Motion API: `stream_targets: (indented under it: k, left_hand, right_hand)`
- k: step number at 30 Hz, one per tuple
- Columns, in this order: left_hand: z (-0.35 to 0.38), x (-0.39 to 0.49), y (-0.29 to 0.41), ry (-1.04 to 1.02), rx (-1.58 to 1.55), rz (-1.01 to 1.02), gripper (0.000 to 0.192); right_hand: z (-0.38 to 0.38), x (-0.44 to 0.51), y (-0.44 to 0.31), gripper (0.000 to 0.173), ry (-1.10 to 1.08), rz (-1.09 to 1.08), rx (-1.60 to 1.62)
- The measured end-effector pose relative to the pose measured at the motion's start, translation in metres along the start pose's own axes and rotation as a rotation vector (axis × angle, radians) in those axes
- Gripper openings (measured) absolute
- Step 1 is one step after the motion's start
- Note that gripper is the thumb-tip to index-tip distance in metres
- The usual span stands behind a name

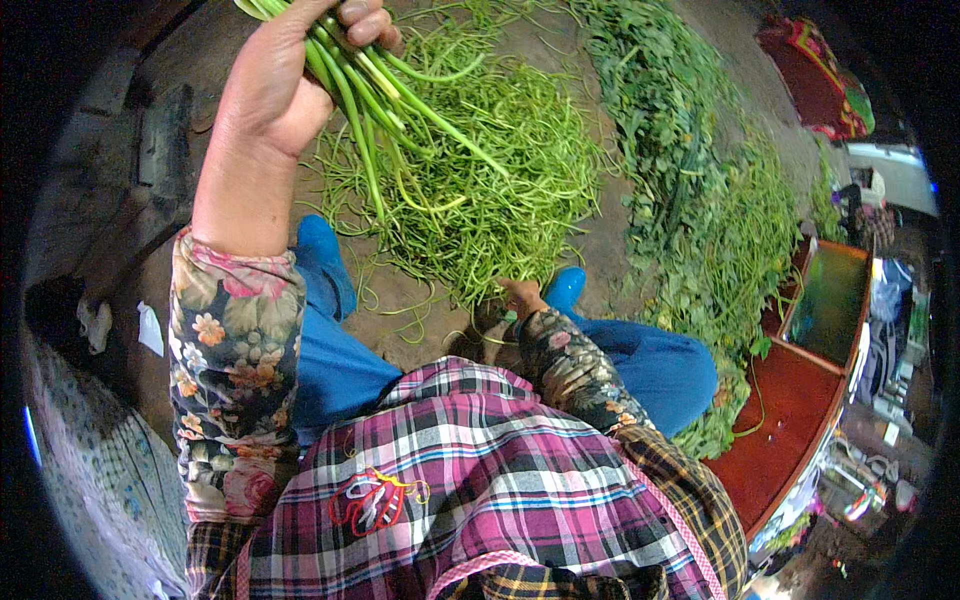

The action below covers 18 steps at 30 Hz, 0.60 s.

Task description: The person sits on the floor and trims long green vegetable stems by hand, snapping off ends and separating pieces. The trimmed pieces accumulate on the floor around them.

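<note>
My left hand (300, 67) is raised at the top of the view, its fingers closed around a bunch of long green leaf stalks (375, 97). The loose stalk ends fan out down and to the right, over a large heap of thin green stalks (510, 172) on the floor. My right hand (523, 295) is low at the near edge of that heap, between my legs, with a finger touching or very near the stalks. The sleeve and shadow partly hide this hand, so any stalk in it cannot be made out.
A long bank of leafy green vines (675, 172) runs along the right side. Beyond it stand a red-brown wooden cabinet or tray (787, 420) and a red patterned cloth bundle (810, 79). My blue shoes (322, 251) flank the heap. A white scrap (150, 328) lies at left.
</note>
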<state>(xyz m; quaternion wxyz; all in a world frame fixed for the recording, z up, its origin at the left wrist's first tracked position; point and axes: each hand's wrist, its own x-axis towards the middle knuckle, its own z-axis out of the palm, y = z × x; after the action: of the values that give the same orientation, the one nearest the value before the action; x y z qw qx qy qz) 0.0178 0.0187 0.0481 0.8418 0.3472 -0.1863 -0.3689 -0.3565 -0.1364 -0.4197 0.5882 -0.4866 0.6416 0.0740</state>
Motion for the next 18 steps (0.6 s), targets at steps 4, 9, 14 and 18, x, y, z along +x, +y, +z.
stream_targets:
  k: [4,9,14,18]
  left_hand:
    - [-0.002,-0.013,0.005,0.082,0.029,0.002,0.019]
    - [-0.011,-0.024,0.019,0.134,0.046,0.016,0.018]
    - [0.002,-0.011,0.005,0.077,-0.012,-0.013,0.015]
    - [-0.021,-0.007,-0.003,0.047,-0.006,0.025,0.014]
  right_hand:
    - [0.017,-0.013,0.008,0.043,0.049,-0.009,0.264]
    - [0.054,-0.043,-0.025,0.045,-0.031,0.132,0.592]
    - [0.035,-0.008,-0.060,0.036,-0.261,0.273,0.829]
    - [0.041,-0.040,-0.129,0.027,-0.200,0.052,0.769]
